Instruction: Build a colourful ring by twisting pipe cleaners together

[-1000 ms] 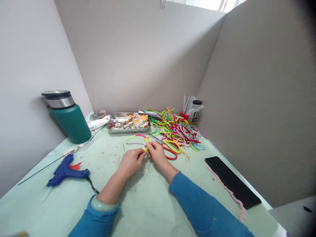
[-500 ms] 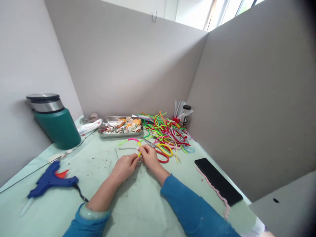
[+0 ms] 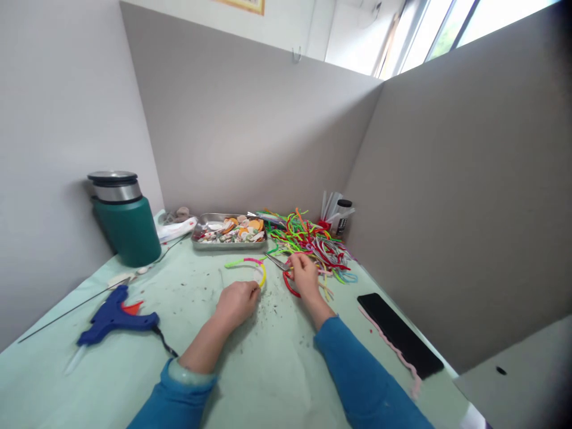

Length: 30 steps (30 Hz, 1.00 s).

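the pale green tabletop (image 3: 286, 372) lies under both hands. the right hand (image 3: 305, 275), fingers bunched, is at the handles of the scissors (image 3: 277, 262), clearly the nearer hand to them; whether it grips them i cannot tell. the scissors' long axis slants, blade tips pointing away and leftward, handles toward the person. the left hand (image 3: 239, 302) pinches the near end of a multicoloured strip (image 3: 263, 274), which curves away beyond the fingertips, then back leftward, just left of the blades.
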{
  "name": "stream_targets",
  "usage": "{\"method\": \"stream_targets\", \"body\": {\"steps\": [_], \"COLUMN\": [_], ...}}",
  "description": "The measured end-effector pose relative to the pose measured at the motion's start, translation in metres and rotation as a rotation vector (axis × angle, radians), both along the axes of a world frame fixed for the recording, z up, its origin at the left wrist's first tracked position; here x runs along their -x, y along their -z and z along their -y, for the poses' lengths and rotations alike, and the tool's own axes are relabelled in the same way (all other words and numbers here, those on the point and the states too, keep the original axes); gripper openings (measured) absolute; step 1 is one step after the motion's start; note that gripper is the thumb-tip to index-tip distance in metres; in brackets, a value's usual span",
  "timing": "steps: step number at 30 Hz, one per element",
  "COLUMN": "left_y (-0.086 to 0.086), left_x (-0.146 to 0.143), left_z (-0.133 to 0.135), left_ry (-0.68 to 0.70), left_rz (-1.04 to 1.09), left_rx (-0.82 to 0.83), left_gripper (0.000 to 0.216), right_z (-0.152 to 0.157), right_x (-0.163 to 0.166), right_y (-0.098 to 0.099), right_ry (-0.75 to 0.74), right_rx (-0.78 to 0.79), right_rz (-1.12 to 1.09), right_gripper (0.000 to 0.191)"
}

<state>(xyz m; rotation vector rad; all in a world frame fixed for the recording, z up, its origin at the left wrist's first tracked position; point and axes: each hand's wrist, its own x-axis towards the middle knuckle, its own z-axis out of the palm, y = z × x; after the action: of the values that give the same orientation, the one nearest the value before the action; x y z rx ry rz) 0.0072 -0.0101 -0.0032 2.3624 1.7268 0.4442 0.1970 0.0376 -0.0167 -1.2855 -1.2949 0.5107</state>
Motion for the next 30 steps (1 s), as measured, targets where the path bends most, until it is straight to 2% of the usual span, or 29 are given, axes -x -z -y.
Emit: {"method": "stream_targets", "body": {"steps": [2,5,9,14,20,25,30], "left_y": [-0.001,-0.003,-0.004,-0.004,-0.003,-0.002,-0.002], "left_x": [-0.001,-0.002,-0.004,-0.004,-0.004,-0.003,-0.003], "left_z": [0.000,0.001,0.001,0.001,0.000,0.000,0.000], "left_ry": [-0.003,-0.018,-0.040,-0.056,-0.058,-0.057,-0.043], "left_rz": [-0.033,-0.045,-0.043,-0.022,-0.005,-0.013,-0.005], "left_rx": [0.021,0.022,0.025,0.023,0.013,0.005,0.004], "left_gripper": [0.033,0.036,0.036,0.034,0.036,0.037,0.036], "right_z": [-0.009,-0.020,-0.030,-0.039,-0.049,-0.061,-0.060], "right_x": [-0.029,-0.070,-0.095,-0.093,-0.101,-0.123,-0.135], "right_y": [-0.006,-0.013,-0.020,-0.021,-0.030,-0.060,-0.093], "right_ry": [0.178,0.362,0.339,0.318,0.293,0.281,0.175], "right_rx": [-0.005,0.108,0.169,0.244,0.281,0.258,0.169], "right_rz": [0.084,0.424,0.587,0.677,0.560,0.262,0.008], "right_gripper": [0.036,0.035,0.022,0.018,0.004,0.013,0.009]}}
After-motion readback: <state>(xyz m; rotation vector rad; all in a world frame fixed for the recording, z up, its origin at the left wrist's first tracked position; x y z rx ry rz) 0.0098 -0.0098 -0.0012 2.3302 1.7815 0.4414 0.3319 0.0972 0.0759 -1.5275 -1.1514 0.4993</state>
